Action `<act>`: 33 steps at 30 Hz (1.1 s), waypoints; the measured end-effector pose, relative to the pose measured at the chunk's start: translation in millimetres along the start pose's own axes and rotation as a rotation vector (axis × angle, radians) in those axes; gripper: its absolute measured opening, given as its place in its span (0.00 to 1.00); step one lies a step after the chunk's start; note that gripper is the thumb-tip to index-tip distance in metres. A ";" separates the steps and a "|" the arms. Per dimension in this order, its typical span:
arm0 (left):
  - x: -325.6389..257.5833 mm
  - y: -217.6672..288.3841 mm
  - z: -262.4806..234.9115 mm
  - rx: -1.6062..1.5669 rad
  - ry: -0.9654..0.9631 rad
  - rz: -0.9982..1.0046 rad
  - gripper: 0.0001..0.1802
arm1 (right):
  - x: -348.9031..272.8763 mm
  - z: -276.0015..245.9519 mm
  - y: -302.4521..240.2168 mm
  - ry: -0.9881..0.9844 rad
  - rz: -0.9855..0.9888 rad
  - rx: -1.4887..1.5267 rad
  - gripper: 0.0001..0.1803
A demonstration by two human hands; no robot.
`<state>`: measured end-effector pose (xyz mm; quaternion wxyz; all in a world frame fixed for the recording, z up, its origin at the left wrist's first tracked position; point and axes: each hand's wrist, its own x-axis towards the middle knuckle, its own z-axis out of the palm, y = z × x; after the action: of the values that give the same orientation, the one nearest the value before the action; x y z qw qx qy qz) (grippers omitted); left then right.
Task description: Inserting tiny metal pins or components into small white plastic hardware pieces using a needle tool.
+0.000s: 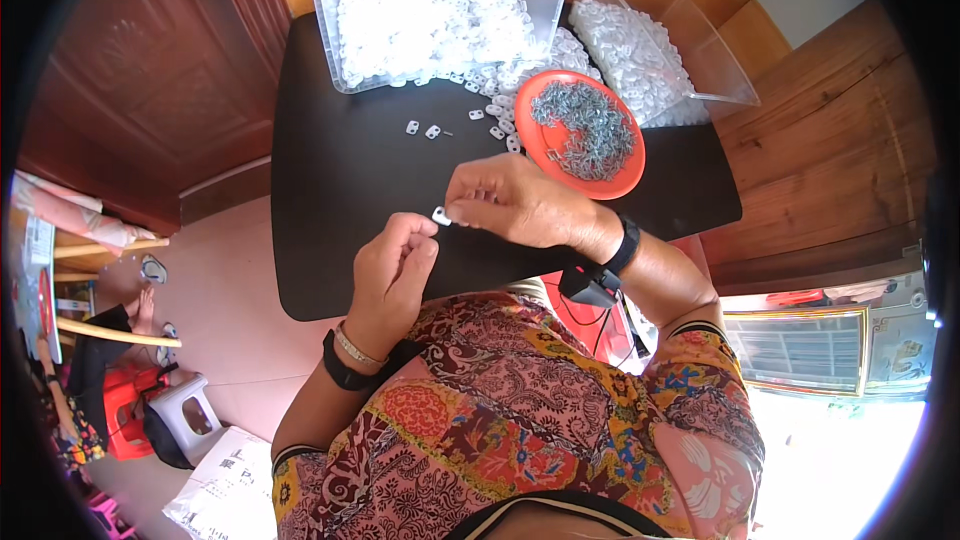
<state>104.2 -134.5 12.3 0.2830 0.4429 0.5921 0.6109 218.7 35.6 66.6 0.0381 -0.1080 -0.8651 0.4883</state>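
Observation:
Above the near part of the black table (330,230), my two hands meet fingertip to fingertip. A small white plastic piece (441,216) with a dark hole is pinched in the fingertips of my right hand (515,202). My left hand (388,265) comes up just below it, its thumb and forefinger drawn together close to the piece; whatever they hold is too small or hidden to make out. Farther off lie a few loose white two-hole pieces (433,132) and one tiny metal screw or pin (448,134).
A clear plastic bin (335,50) heaped with white pieces stands at the back. Right of it, a red plate (533,145) carries many small grey metal fasteners (590,125). Behind the plate lies a full clear container (720,50). Another person's foot (145,310) and stools (190,415) appear at left.

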 end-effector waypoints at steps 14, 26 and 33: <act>-1.9 -7.0 -3.4 0.026 -0.158 -0.064 0.07 | 6.1 -2.9 -9.9 -0.197 -0.094 -0.083 0.07; -4.3 -12.2 -12.8 -0.073 -0.044 -0.080 0.07 | 80.2 -42.1 38.8 0.071 0.008 -0.861 0.10; -7.0 -15.2 -13.6 -0.051 -0.027 -0.045 0.06 | 88.1 -26.1 35.6 0.028 0.029 -1.080 0.08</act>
<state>92.7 -144.8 -2.7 0.3159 0.4303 0.5824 0.6131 142.7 95.0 46.3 -0.0182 -0.1304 -0.9909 -0.0268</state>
